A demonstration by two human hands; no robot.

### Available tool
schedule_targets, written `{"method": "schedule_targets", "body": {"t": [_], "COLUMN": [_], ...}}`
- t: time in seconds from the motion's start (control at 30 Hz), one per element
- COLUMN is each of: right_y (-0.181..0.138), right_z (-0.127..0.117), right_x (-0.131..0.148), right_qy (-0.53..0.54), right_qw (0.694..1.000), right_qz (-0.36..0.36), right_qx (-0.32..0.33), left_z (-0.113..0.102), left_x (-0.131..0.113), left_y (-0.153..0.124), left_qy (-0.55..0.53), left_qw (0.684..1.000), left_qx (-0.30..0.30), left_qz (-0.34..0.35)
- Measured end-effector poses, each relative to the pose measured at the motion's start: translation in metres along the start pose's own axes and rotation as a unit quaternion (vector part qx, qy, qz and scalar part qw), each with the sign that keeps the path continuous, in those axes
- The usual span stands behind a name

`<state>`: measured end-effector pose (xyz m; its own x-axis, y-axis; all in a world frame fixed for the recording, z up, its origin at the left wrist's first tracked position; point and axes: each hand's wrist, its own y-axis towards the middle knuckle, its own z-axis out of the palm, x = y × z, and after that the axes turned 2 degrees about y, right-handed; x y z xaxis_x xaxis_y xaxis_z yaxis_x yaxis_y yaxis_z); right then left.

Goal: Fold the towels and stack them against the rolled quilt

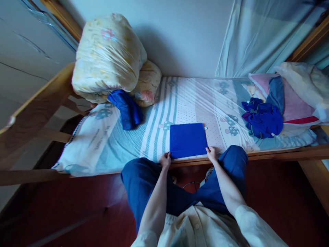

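Note:
A blue cloth [188, 140], flat and nearly square with a small white tag at its right edge, lies on the near side of the bed. My left hand [165, 160] pinches its near left corner. The near right corner is pinched by my right hand [211, 154]. To the right lies a crumpled pile of blue cloths [267, 118], some with green edging. On the left a folded dark blue cloth [126, 109] rests against a bundled quilt.
A bulky yellow quilt [108, 58] sits on a patterned pillow [149, 82] at the bed's left end. Pink pillows [295, 99] fill the right end. The wooden bed rail [38, 103] rises at left. A pale curtain [257, 37] hangs behind.

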<state>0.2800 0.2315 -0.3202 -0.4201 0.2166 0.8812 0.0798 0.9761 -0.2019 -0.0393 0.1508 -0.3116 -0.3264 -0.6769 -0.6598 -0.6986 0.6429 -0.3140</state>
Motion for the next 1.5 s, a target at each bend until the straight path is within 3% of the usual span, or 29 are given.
{"method": "schedule_targets", "body": {"t": [0.33, 1.0, 1.23, 1.5], "right_y": [0.005, 0.002, 0.004, 0.005], "right_z": [0.010, 0.008, 0.014, 0.013], "right_x": [-0.017, -0.021, -0.026, -0.023], "right_qy": [-0.037, -0.047, -0.069, -0.091], "right_qw": [0.999, 0.998, 0.997, 0.995], "right_qz": [0.002, -0.031, -0.007, -0.016], "right_qx": [-0.018, -0.020, -0.029, -0.024], "left_z": [0.007, 0.011, 0.014, 0.010], "left_x": [0.003, -0.004, -0.005, -0.008], "left_y": [0.001, -0.013, -0.014, -0.011], "left_qy": [0.019, 0.042, 0.067, 0.109], "left_qw": [1.000, 0.999, 0.997, 0.994], "left_qx": [-0.010, -0.028, -0.033, -0.013], "left_qz": [-0.006, 0.007, 0.007, -0.006]}}
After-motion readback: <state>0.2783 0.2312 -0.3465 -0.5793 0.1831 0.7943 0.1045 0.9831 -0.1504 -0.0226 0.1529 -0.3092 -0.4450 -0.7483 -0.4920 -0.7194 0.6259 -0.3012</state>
